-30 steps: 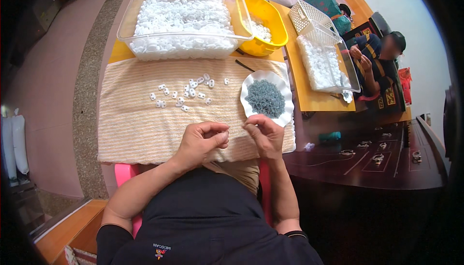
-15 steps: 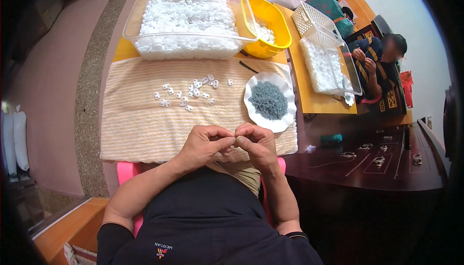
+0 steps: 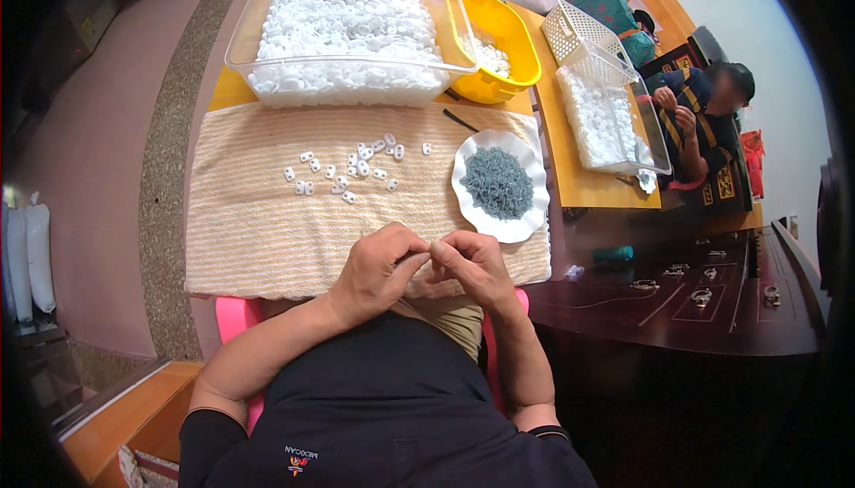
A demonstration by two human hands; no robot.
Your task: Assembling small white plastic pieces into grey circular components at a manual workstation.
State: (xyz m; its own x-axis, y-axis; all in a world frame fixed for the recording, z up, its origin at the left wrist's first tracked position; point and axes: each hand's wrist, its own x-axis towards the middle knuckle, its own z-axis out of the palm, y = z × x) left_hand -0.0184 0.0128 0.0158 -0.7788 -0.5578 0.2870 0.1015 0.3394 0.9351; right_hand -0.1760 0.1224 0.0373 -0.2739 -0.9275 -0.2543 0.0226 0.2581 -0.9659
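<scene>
My left hand point(image 3: 381, 265) and my right hand point(image 3: 470, 265) meet over the near edge of a striped towel point(image 3: 258, 248), fingertips pinched together. Whatever sits between them is too small and covered to make out. Beyond them several small white plastic pieces point(image 3: 362, 167), each with two dark holes, lie scattered on the towel. To the right, close to my right hand, a white scalloped plate point(image 3: 538, 212) bears a heap of small grey-blue pieces point(image 3: 497, 183). A thin black stick-like thing point(image 3: 460, 120) lies just beyond the plate.
A large clear bin point(image 3: 356, 65) full of white pieces stands at the back, beside a yellow basin point(image 3: 525, 78). Farther right are another clear bin point(image 3: 663, 154) and a white perforated basket point(image 3: 570, 29). There a person point(image 3: 712, 105) works with raised hands. A dark table point(image 3: 623, 310) holds small metal parts.
Both hands have turned slightly, still pinched together, with the fingertips shifted a little left. The pieces on the towel lie as before; the whole view has shifted slightly.
</scene>
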